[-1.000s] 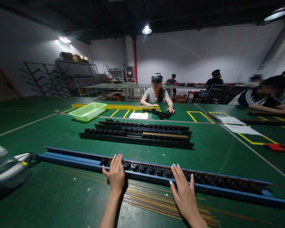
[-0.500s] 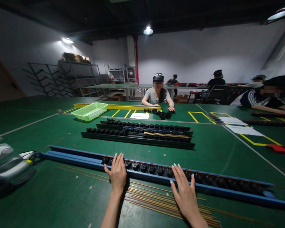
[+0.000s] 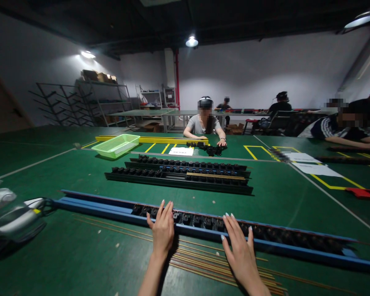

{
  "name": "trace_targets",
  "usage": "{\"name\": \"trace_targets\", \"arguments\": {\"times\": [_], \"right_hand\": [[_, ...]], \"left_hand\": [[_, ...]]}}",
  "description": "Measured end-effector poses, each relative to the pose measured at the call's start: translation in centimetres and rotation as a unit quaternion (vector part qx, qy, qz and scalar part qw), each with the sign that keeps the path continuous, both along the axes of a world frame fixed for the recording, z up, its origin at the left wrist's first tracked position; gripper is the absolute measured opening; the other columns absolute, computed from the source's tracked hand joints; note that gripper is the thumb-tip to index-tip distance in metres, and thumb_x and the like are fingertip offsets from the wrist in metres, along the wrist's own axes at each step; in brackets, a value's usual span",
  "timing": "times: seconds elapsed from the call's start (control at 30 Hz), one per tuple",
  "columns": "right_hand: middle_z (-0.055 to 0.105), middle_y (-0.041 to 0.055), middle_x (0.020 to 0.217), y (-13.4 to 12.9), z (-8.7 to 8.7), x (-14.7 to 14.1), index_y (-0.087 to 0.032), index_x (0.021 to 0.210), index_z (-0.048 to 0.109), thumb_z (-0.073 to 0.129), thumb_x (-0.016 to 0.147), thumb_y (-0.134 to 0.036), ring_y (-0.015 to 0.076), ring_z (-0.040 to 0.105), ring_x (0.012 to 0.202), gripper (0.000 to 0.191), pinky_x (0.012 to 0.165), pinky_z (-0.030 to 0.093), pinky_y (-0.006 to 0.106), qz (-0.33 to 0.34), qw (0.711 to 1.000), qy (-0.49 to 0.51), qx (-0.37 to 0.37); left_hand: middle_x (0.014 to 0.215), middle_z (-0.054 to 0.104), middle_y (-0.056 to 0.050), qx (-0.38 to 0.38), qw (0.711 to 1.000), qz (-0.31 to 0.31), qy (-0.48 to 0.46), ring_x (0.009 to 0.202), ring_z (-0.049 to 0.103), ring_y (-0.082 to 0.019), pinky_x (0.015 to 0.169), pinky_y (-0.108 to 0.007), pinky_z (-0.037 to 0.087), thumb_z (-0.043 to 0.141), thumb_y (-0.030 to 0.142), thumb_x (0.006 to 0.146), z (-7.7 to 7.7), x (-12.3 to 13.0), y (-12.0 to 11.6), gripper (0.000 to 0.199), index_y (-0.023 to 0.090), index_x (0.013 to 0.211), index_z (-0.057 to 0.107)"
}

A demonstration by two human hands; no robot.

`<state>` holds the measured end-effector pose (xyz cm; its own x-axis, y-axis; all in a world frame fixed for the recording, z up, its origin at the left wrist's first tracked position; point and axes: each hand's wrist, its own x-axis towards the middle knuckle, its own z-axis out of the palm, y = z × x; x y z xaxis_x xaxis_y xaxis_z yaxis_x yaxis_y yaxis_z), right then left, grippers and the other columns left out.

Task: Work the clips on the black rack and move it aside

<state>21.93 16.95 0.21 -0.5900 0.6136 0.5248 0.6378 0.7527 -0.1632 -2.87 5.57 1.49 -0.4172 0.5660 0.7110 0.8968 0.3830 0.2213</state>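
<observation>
A long blue channel rail (image 3: 111, 212) lies across the green table before me, with a row of black blocks (image 3: 207, 222) seated inside it. My left hand (image 3: 163, 230) is open, its fingers stretched over the near wall onto the blocks left of the middle. Farther right, my right hand (image 3: 239, 246) is open too, fingertips at the rail's near wall and the blocks. Whether the fingertips press down is hard to tell. Thin brass-coloured rods (image 3: 200, 263) lie loose on the table under and between my forearms.
Beyond the rail lie dark rails with black blocks (image 3: 179, 183), and a light green basket (image 3: 117, 147) stands behind them. A silvery bagged object with dark cables (image 3: 18, 222) is at left. A co-worker (image 3: 205, 121) sits opposite, hands by black parts (image 3: 215, 150).
My left hand has slid a short way right along the blocks, closer to my right hand. The right hand stays in place.
</observation>
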Motion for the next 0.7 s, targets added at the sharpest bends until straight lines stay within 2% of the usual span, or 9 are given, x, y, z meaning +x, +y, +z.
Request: {"name": "trace_targets", "arguments": {"times": [0.17, 0.33, 0.47, 0.7], "right_hand": [[0.037, 0.0066, 0.148, -0.1, 0.0, 0.0, -0.03, 0.149, 0.009, 0.032, 0.094, -0.027, 0.0223, 0.036, 0.136, 0.06, 0.11, 0.014, 0.061, -0.003, 1.0, -0.002, -0.003], [0.037, 0.0057, 0.149, 0.0, 0.0, 0.0, -0.03, 0.149, 0.008, 0.032, 0.094, -0.027, 0.0217, 0.036, 0.136, 0.06, 0.11, 0.014, 0.061, -0.003, 1.0, -0.001, -0.004], [0.037, 0.0052, 0.149, 0.0, -0.1, 0.0, -0.031, 0.149, 0.009, 0.032, 0.094, -0.028, 0.0213, 0.035, 0.136, 0.06, 0.111, 0.014, 0.061, -0.004, 1.0, 0.003, -0.005], [0.038, 0.0056, 0.148, 0.0, -0.1, -0.1, -0.031, 0.149, 0.009, 0.031, 0.094, -0.026, 0.0214, 0.035, 0.136, 0.06, 0.111, 0.014, 0.061, -0.001, 1.0, 0.006, -0.005]], "left_hand": [[0.125, 0.063, -0.005, -0.006, 1.0, 0.008, -0.011, 0.121, 0.053, -0.018, 0.113, -0.05, -0.007, 0.031, 0.02, 0.095, -0.4, 0.4, 0.6, 0.04, 0.026, 0.129, 0.052], [0.127, 0.062, -0.005, -0.004, 1.0, 0.013, -0.015, 0.122, 0.052, -0.018, 0.112, -0.05, -0.008, 0.031, 0.02, 0.095, -0.5, 0.4, 0.6, 0.041, 0.027, 0.131, 0.049], [0.132, 0.058, -0.004, -0.018, 1.0, -0.02, -0.009, 0.124, 0.051, -0.016, 0.112, -0.048, -0.01, 0.032, 0.019, 0.095, -0.5, 1.1, 0.7, 0.045, 0.028, 0.137, 0.041], [0.128, 0.061, -0.003, -0.022, 0.999, -0.032, -0.013, 0.121, 0.053, -0.016, 0.113, -0.043, -0.007, 0.036, 0.02, 0.094, -0.4, 1.6, 1.1, 0.042, 0.029, 0.133, 0.048]]}}
